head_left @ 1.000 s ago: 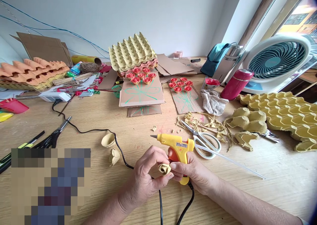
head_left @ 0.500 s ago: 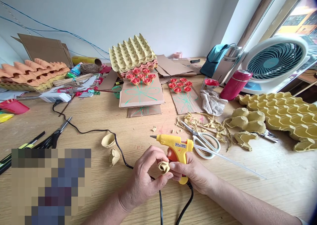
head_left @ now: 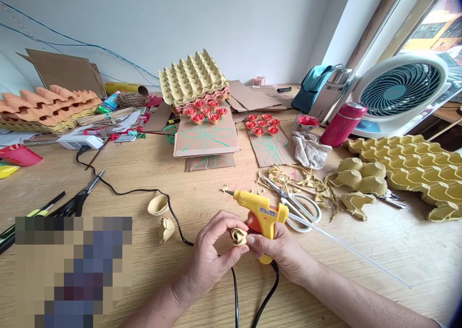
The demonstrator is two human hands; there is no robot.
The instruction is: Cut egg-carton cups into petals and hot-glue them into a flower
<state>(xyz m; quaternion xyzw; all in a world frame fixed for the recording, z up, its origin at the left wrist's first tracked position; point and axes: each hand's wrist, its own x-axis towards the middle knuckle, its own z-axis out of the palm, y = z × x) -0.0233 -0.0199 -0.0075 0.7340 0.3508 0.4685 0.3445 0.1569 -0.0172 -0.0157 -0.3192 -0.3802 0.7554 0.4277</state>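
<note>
Between the fingertips and thumb of my left hand (head_left: pixel 218 246) is a small rolled flower of yellowish egg-carton pulp (head_left: pixel 238 237). My right hand (head_left: pixel 279 248) is wrapped round the handle of a yellow hot glue gun (head_left: pixel 265 212), its nozzle pointing to the upper left. A clear glue stick (head_left: pixel 350 246) juts out of the gun's back. The right thumb tip is at the flower's edge; whether it presses on it I cannot tell. Left of my hands, a pulp cup (head_left: pixel 158 204) and a cut pulp piece with petal edges (head_left: pixel 166 229) rest on the table.
White-handled scissors (head_left: pixel 301 212) lie beside pulp scraps (head_left: pixel 314 186) right of the gun. Its black cord (head_left: pixel 137 190) crosses the table. Red flowers (head_left: pixel 205 111) stand on cardboard at the back. Egg trays (head_left: pixel 407 164), a red thermos (head_left: pixel 342 123) and a fan (head_left: pixel 400 92) are at right.
The glue gun has shifted slightly right and tilted, its nozzle now more steeply up; the glue stick's end swung lower right. The flower has turned and risen slightly in my left fingers.
</note>
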